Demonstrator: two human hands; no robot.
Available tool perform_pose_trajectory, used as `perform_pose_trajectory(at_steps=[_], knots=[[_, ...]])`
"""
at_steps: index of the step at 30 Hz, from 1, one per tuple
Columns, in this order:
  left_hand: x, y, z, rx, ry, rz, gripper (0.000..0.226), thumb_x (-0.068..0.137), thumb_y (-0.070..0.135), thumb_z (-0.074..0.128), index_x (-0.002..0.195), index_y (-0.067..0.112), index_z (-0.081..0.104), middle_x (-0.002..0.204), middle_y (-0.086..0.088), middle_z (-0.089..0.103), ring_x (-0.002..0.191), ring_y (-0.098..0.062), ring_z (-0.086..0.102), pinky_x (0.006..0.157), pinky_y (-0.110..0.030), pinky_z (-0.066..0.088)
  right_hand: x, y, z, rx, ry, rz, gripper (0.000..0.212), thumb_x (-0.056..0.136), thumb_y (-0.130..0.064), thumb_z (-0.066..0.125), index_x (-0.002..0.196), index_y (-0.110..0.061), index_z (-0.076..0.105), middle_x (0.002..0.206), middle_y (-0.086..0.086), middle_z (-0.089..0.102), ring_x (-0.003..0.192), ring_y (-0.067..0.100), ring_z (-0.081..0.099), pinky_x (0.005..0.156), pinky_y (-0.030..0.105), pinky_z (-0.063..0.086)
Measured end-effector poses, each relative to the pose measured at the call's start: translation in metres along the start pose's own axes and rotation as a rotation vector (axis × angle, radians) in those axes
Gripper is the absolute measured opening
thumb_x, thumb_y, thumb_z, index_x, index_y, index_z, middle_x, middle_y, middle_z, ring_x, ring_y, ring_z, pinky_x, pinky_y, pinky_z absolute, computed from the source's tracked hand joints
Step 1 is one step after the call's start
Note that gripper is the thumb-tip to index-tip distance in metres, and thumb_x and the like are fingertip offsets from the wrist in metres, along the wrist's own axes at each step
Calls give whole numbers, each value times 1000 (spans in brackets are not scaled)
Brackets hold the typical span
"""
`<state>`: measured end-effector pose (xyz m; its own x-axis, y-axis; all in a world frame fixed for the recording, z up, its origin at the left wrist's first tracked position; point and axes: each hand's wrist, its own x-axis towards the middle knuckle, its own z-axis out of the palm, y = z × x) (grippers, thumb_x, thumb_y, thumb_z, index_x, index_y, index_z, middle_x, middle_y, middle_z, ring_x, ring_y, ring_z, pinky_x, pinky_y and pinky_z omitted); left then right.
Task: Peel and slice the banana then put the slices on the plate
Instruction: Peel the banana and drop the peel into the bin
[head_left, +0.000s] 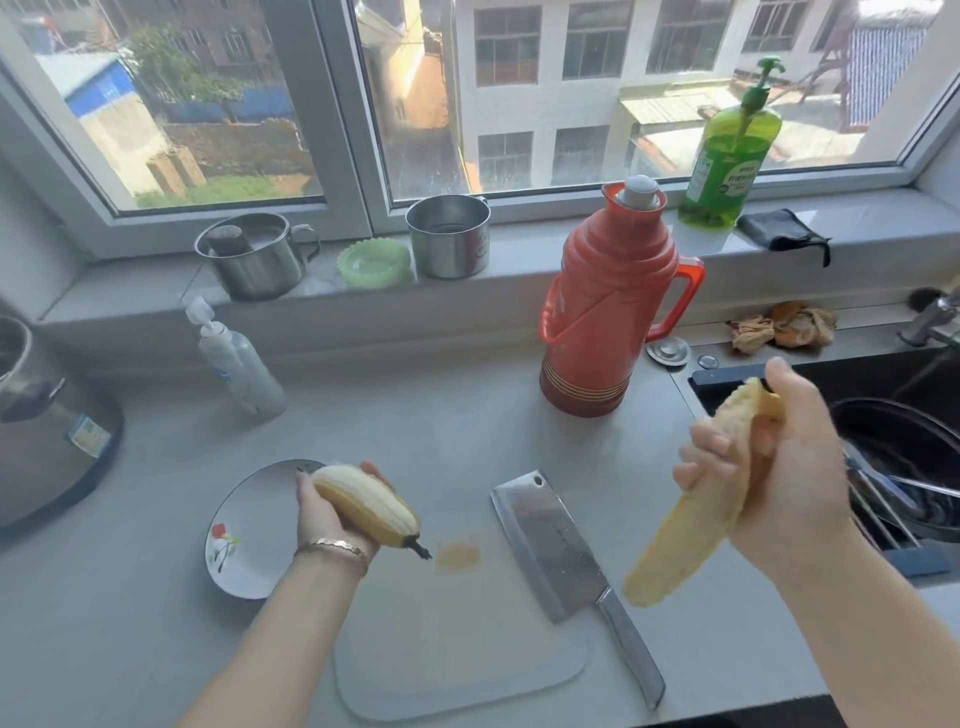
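Head view: left hand (332, 514) grips banana (363, 505), right hand (784, 467) grips peel (680, 540).

The plate (244, 545) lies left of the left hand (332, 514) gripping the banana (363, 506). The cleaver (550, 551) lies on the cutting board (457, 649), between that grip and the right hand (779, 467) gripping the peel (691, 519).

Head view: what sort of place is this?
Most likely a home kitchen: a sink at the right, a cleaver on a cutting board, and a green pump bottle beside a metal pot on the windowsill.
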<state>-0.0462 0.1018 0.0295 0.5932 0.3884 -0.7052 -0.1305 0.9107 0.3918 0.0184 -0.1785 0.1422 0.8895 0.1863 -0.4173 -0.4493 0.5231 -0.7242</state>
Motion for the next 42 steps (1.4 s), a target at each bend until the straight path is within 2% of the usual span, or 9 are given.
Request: perform_pose_trajectory(at_steps=[7, 11, 16, 21, 23, 28, 32, 36, 42], knots=[[-56, -37, 26, 647, -307, -39, 20, 89, 26, 58, 95, 8, 55, 76, -8, 63, 53, -14, 67, 53, -29, 55, 22, 35, -4, -290, -47, 299, 22, 83, -8, 62, 81, -19, 43, 61, -2, 34, 41, 5, 28, 31, 12, 26], [-78, -42, 30, 974, -597, 1, 47, 54, 31, 73, 96, 15, 62, 69, -2, 71, 63, -19, 67, 63, -33, 54, 19, 44, 10, -247, -126, 364, 22, 82, -21, 66, 93, -20, 47, 63, -1, 42, 40, 4, 33, 29, 11, 24], [-88, -39, 31, 1108, -847, 3, 34, 56, 28, 72, 88, 22, 77, 81, 2, 72, 76, -16, 69, 67, -22, 53, 7, 48, 20, -541, -280, 271, 29, 75, -36, 67, 81, -8, 62, 64, 0, 54, 39, 2, 39, 34, 12, 23], [-95, -42, 32, 1057, -827, 59, 35, 55, 35, 65, 84, 18, 73, 74, 4, 70, 66, -8, 66, 60, -17, 51, 11, 56, 13, -424, -223, 365, 30, 81, -29, 68, 106, -16, 60, 71, 3, 63, 58, 9, 48, 32, 12, 28], [-96, -46, 31, 1052, -806, 105, 35, 54, 39, 67, 83, 19, 71, 71, 6, 69, 63, -6, 65, 58, -15, 50, 11, 60, 12, -338, -223, 398, 23, 76, -29, 71, 95, -21, 61, 71, 5, 62, 66, 14, 41, 32, 12, 27], [-96, -55, 28, 1068, -769, 220, 56, 35, 71, 78, 70, 27, 75, 64, 9, 66, 57, -5, 63, 55, -15, 49, 7, 63, 14, -183, -158, 404, 19, 86, -13, 62, 100, -22, 53, 67, 6, 63, 51, 7, 58, 29, 12, 26], [-95, -56, 28, 1055, -764, 231, 59, 31, 73, 78, 70, 29, 76, 63, 8, 67, 56, -4, 63, 53, -14, 49, 8, 65, 14, -248, -150, 395, 19, 88, -13, 60, 105, -5, 58, 76, 8, 69, 61, 8, 67, 30, 12, 28], [-95, -56, 31, 1049, -775, 243, 58, 32, 73, 77, 72, 30, 76, 64, 9, 67, 57, -4, 63, 54, -14, 50, 6, 63, 15, -256, -188, 384, 25, 69, -27, 72, 87, -11, 69, 91, 9, 71, 73, 12, 69, 31, 13, 29], [-92, -55, 26, 1084, -812, 304, 54, 40, 76, 74, 75, 35, 75, 64, 8, 67, 57, -6, 63, 55, -17, 49, 4, 61, 16, -295, -190, 374, 27, 84, -17, 65, 109, -13, 58, 98, 11, 67, 79, 14, 67, 31, 13, 29]])
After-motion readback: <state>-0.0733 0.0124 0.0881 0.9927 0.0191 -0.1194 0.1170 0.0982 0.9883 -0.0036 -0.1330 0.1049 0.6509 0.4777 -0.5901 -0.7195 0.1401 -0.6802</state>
